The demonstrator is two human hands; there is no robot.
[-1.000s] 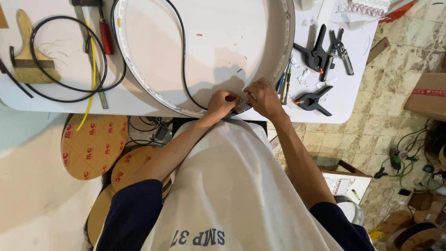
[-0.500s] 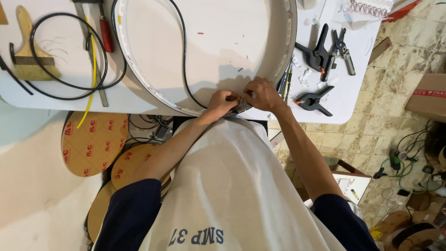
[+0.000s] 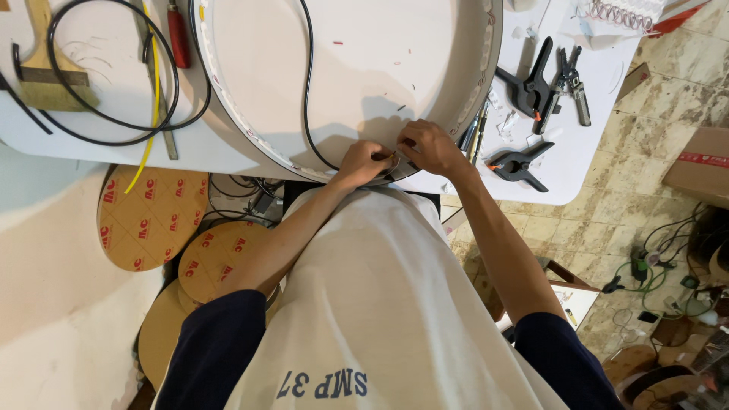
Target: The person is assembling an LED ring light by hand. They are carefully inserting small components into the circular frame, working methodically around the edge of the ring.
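Both hands meet at the near rim of the ring (image 3: 471, 91), low centre of the table (image 3: 592, 152). Left hand (image 3: 364, 163) and right hand (image 3: 429, 148) each pinch something small at the rim; what it is I cannot tell. Judging by this, the step is fixing something onto the rim, calling for steady fingertip pressure. A black cable (image 3: 307, 91) runs across the ring; clamps (image 3: 520, 163) lie at right, a brush (image 3: 45, 61) at upper left.

single head-worn view, looking steeply down from close above at white table (image 3: 91, 140) edge and floor beyond.
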